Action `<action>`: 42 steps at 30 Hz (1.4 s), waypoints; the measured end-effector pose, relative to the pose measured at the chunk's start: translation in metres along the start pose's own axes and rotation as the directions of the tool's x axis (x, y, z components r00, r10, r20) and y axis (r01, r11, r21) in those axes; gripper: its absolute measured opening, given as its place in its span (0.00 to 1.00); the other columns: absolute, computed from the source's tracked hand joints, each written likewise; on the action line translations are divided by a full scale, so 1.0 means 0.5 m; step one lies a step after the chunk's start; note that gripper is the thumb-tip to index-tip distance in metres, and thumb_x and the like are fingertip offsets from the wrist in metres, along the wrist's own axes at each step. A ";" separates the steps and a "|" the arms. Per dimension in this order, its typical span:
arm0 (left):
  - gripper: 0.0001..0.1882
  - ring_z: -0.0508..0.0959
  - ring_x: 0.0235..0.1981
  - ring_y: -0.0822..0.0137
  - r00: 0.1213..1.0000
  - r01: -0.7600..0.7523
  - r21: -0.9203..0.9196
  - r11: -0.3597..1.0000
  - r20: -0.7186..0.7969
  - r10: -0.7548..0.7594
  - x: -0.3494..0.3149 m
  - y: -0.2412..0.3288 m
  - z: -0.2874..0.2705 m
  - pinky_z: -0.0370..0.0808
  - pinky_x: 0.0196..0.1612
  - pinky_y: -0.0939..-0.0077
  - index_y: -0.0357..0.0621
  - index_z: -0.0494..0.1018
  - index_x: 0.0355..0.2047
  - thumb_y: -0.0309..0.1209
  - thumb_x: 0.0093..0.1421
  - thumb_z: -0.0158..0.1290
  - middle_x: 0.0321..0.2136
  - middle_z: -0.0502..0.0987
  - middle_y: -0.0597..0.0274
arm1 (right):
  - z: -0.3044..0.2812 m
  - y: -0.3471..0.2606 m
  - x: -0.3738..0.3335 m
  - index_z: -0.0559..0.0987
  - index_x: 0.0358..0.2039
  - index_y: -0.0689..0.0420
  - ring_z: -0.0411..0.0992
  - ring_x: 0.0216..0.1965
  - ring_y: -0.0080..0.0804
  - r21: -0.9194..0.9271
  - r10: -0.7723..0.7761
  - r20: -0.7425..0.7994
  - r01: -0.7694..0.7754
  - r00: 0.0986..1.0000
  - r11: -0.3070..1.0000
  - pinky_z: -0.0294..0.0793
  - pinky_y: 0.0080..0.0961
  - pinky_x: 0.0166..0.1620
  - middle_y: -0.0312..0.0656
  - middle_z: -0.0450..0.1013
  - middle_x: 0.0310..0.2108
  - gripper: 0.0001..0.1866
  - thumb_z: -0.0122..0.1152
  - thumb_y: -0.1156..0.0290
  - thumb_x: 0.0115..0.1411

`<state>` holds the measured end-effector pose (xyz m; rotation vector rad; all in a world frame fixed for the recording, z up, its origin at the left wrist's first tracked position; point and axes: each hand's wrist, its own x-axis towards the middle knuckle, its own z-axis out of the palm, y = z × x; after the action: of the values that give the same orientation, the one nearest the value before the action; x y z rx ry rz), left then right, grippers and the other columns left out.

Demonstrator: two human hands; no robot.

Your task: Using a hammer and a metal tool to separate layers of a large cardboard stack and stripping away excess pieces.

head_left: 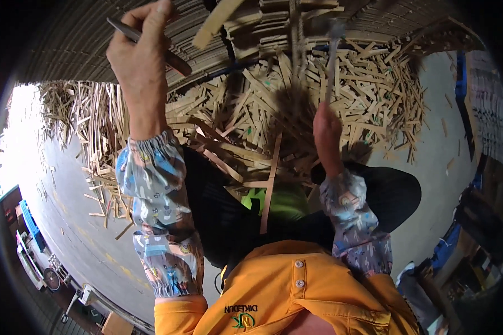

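Note:
My left hand (140, 70) is raised at the upper left, its fingers closed round a slim chisel-like metal bar (179, 63). One tapered grey end sticks out to the left of the hand, and a brownish end shows on the right. My right hand (326, 134) grips the handle of a hammer (332, 70), which points up and away; its head is smeared by motion. Across the top lies a stack of cardboard sheets (84, 61) with layered edges. A pale cardboard strip (215, 27) hangs loose beside it, to the right of my left hand.
Cardboard offcuts (369, 89) pile up under and before the stack, and more strips (98, 117) spill to the left. A long strip (273, 181) leans between my knees near a bright green thing (282, 202). Grey floor (89, 212) shows at left; blue pallets (461, 78) stand right.

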<state>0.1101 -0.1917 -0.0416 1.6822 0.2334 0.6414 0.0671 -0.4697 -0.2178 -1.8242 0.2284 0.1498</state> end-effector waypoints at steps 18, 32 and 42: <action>0.12 0.65 0.20 0.79 0.960 0.009 0.327 0.945 -0.267 0.083 0.067 -0.052 0.016 0.63 0.23 0.82 0.37 0.70 0.22 0.31 0.56 0.57 0.18 0.69 0.70 | 0.032 0.024 0.073 0.67 0.21 0.58 0.58 0.15 0.27 -0.024 -0.295 0.043 0.297 0.954 0.955 0.56 0.27 0.20 0.38 0.56 0.13 0.19 0.41 0.61 0.67; 0.11 0.66 0.20 0.80 0.956 -0.013 0.369 0.929 -0.269 0.120 0.056 -0.065 -0.027 0.64 0.24 0.84 0.35 0.71 0.23 0.29 0.56 0.57 0.17 0.70 0.70 | 0.086 0.026 0.057 0.68 0.18 0.57 0.55 0.17 0.21 -0.084 -0.207 0.002 0.206 0.978 0.975 0.54 0.24 0.22 0.31 0.56 0.13 0.23 0.44 0.55 0.65; 0.12 0.63 0.18 0.82 0.953 -0.027 0.333 0.943 -0.277 0.125 0.062 -0.061 0.011 0.59 0.20 0.84 0.37 0.68 0.20 0.29 0.56 0.57 0.16 0.67 0.72 | 0.021 -0.080 0.022 0.64 0.21 0.58 0.54 0.16 0.25 0.115 -0.220 -0.029 0.222 0.975 0.968 0.55 0.27 0.21 0.37 0.55 0.15 0.22 0.39 0.54 0.66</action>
<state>0.1446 -0.1742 -0.0624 1.9145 0.5129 0.9556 0.0872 -0.4502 -0.1855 -1.7201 0.0423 -0.0345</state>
